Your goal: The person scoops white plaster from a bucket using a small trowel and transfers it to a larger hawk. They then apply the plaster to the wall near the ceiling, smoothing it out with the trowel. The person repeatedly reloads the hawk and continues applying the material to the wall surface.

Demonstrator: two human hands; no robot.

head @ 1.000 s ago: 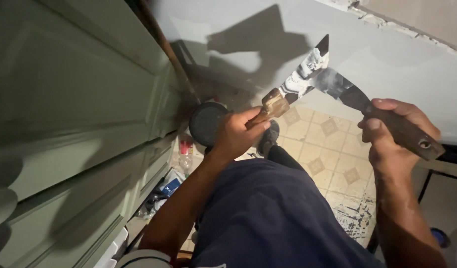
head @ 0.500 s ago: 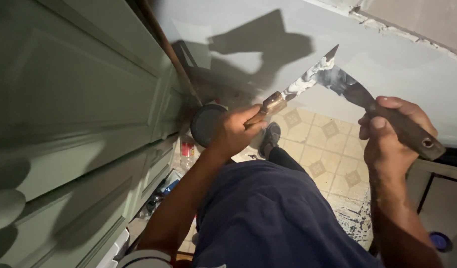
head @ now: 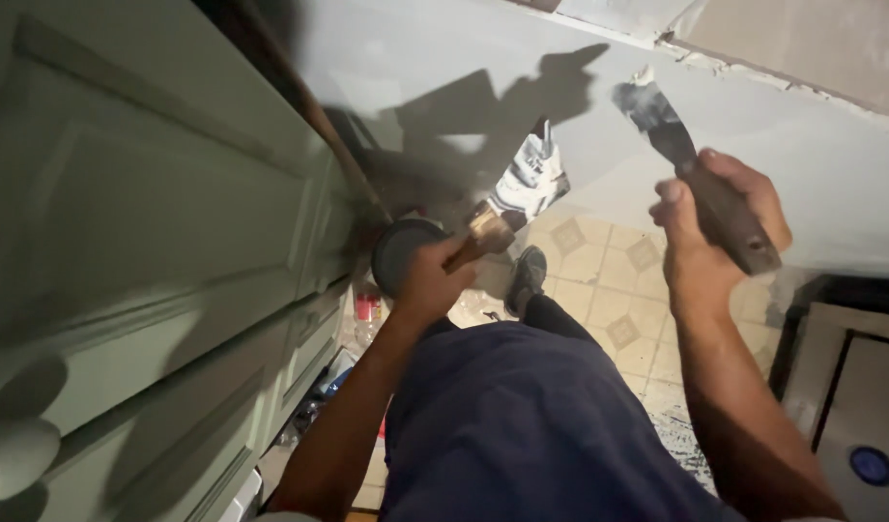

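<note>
My left hand (head: 430, 280) grips the wooden handle of a wide putty knife (head: 527, 186) whose blade is smeared with white filler and points up toward the pale wall (head: 444, 58). My right hand (head: 710, 237) is closed on the dark handle of a narrower putty knife (head: 657, 121). Its filler-tipped blade reaches up against the wall near a rough, chipped seam (head: 715, 58). The two blades are apart, the right one higher. Shadows of both tools fall on the wall.
A green panelled door (head: 145, 242) with a round white knob (head: 14, 454) fills the left side. Below are my dark trousers, a shoe (head: 527, 275) on patterned floor tiles (head: 618, 280), a round dark container (head: 398, 253), bottles and clutter by the door, and a cabinet (head: 850, 387) at the right.
The two blades, which were touching and crossed, have separated. My right hand has lifted its knife up to the wall; the left knife has swung left and lower.
</note>
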